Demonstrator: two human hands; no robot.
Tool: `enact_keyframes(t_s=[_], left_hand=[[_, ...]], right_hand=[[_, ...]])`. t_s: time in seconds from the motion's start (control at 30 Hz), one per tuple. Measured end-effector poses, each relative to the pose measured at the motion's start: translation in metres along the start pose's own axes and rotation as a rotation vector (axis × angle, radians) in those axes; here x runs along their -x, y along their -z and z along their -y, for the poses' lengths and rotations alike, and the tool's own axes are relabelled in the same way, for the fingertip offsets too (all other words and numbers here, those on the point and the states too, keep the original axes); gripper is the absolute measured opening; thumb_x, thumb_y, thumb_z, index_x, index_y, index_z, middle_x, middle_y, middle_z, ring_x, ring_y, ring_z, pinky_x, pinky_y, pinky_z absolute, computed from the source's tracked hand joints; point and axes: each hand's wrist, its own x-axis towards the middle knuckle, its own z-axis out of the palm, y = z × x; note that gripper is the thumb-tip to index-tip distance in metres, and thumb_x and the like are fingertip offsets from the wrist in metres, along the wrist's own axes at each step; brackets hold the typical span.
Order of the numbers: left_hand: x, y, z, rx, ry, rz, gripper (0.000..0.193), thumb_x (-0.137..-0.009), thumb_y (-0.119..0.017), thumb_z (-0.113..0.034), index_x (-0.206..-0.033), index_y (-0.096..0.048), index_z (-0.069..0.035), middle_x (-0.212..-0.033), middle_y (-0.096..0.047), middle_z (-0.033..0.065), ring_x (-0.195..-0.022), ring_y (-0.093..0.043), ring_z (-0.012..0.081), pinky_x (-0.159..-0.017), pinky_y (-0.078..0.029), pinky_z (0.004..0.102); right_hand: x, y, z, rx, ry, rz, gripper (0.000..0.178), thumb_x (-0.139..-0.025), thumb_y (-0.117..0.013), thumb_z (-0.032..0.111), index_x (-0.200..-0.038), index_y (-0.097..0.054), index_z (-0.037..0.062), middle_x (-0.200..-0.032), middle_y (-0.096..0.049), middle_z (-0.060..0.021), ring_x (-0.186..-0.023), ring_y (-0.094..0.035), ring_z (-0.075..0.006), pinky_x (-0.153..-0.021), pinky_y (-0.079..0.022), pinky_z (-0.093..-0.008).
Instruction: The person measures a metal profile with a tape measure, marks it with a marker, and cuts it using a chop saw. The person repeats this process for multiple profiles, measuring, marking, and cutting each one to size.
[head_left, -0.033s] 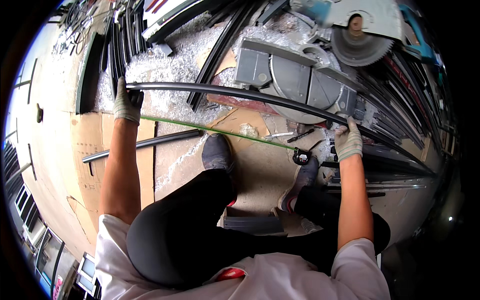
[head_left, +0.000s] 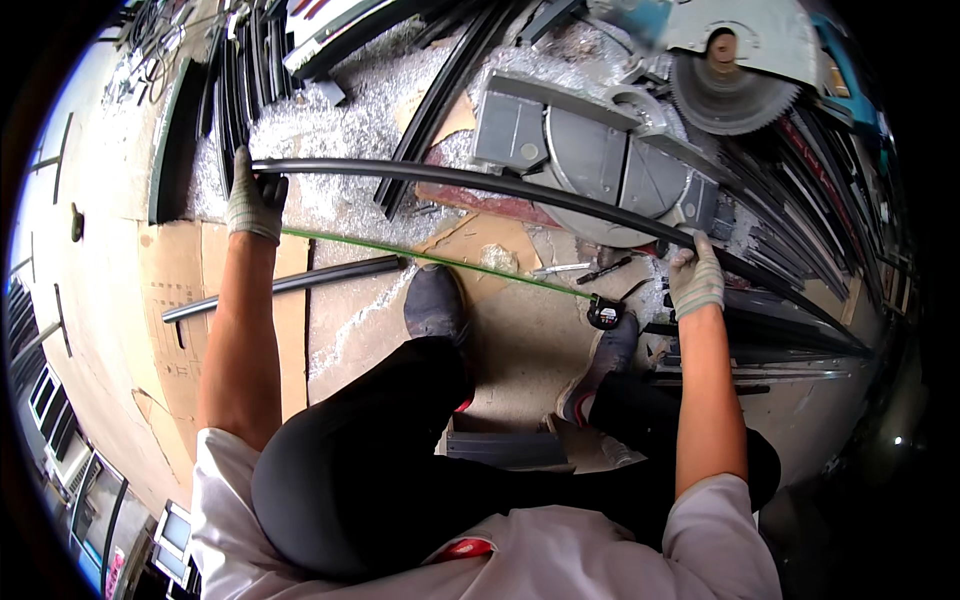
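Observation:
A long dark metal profile bar [head_left: 450, 178] is held up across the view in both gloved hands, over the front of the saw's base. My left hand [head_left: 255, 205] is closed round its left end. Farther right along the bar, my right hand [head_left: 697, 275] grips it with the thumb along its near side; the bar runs on past this hand to the lower right. Below the bar, a green tape [head_left: 430, 262] stretches from near my left hand to a black tape measure case [head_left: 604, 312] by my right shoe.
A mitre saw [head_left: 590, 160] with a round toothed blade [head_left: 733, 92] stands beyond the bar. Dark profiles [head_left: 800, 200] are piled at right, others [head_left: 430, 100] at far left-centre. A shorter dark bar [head_left: 335, 273] lies over cardboard [head_left: 225, 340]. A pen [head_left: 603, 270] lies near the tape.

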Motion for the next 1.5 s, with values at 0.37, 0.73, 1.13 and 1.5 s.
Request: enact_keyframes(t_s=[0.37,0.73,1.13,1.5], left_hand=[[0.014,-0.031,0.018,0.050,0.087,0.125,0.037,-0.084,-0.077,-0.053,-0.088,-0.060,-0.020,-0.069,-0.057,-0.0044,-0.064,-0.058,0.0128,-0.067,-0.056,0.0302],[0.019,-0.076,0.029,-0.010,0.152,0.117,0.036,-0.091,-0.075,-0.042,-0.070,-0.051,-0.023,-0.054,-0.038,-0.0068,-0.050,-0.042,0.0110,-0.058,-0.049,0.0281],[-0.026,-0.068,0.027,-0.015,0.077,0.000,0.025,-0.089,-0.077,-0.042,-0.088,-0.064,-0.021,-0.067,-0.048,-0.0060,-0.057,-0.046,0.0104,-0.069,-0.052,0.0320],[0.012,-0.069,0.027,-0.351,-0.029,0.065,0.048,-0.087,-0.074,-0.053,-0.101,-0.065,-0.008,-0.084,-0.069,0.0067,-0.064,-0.065,0.0163,-0.061,-0.058,0.0297]], right_hand=[[-0.057,-0.036,-0.038,0.296,-0.054,-0.255,0.031,-0.085,-0.082,0.036,-0.099,-0.064,0.0142,-0.084,-0.058,0.0013,-0.066,-0.050,-0.0099,-0.053,-0.042,-0.0224],[-0.042,-0.045,-0.050,0.453,-0.144,-0.119,0.043,-0.085,-0.077,0.053,-0.093,-0.059,0.0148,-0.073,-0.056,0.0014,-0.058,-0.051,-0.0107,-0.048,-0.041,-0.0257],[0.015,0.076,-0.105,1.626,0.653,0.328,0.040,-0.088,-0.070,0.036,-0.110,-0.063,0.0033,-0.109,-0.066,-0.0193,-0.102,-0.063,-0.0326,-0.095,-0.049,-0.0432],[0.004,0.112,-0.143,2.023,1.111,0.499,0.057,-0.085,-0.073,0.037,-0.125,-0.053,0.0032,-0.125,-0.053,-0.0201,-0.120,-0.048,-0.0398,-0.101,-0.044,-0.0517]])
